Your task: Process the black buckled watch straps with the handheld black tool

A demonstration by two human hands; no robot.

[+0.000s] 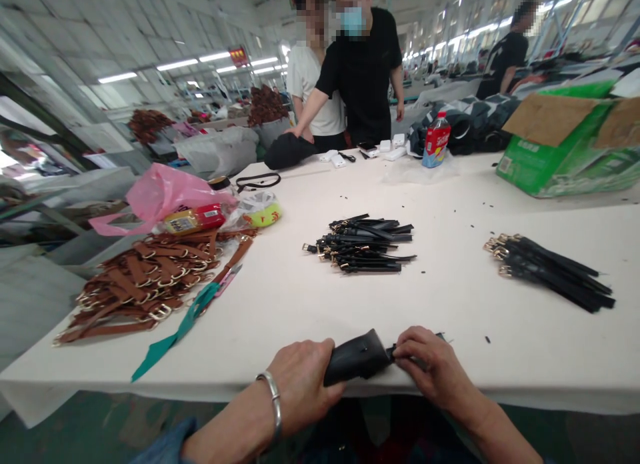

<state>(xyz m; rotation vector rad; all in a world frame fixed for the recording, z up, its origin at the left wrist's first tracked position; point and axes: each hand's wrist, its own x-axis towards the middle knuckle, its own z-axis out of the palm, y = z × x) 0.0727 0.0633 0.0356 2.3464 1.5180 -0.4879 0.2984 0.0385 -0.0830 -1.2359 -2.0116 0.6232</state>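
At the table's near edge my left hand (303, 377), with a silver bangle on the wrist, is closed around a wide, curved black leather-like piece (356, 356). A small hole or stud shows on that piece. Just to its right, my right hand (430, 364) pinches a narrow black strap (391, 353) that meets the piece's right end. The strap's other end pokes out past the fingers. Ahead of my hands lies a pile of black buckled straps (370, 241). A neater bundle of black straps (550, 271) with gold buckles rests farther right.
Brown straps with metal rings (145, 277) are heaped on the left, beside a teal cloth strip (180, 331) and a pink bag (160, 194). A red-labelled bottle (436, 141) and a green box (560, 147) stand at the back. Two people stand across the white table (280, 284).
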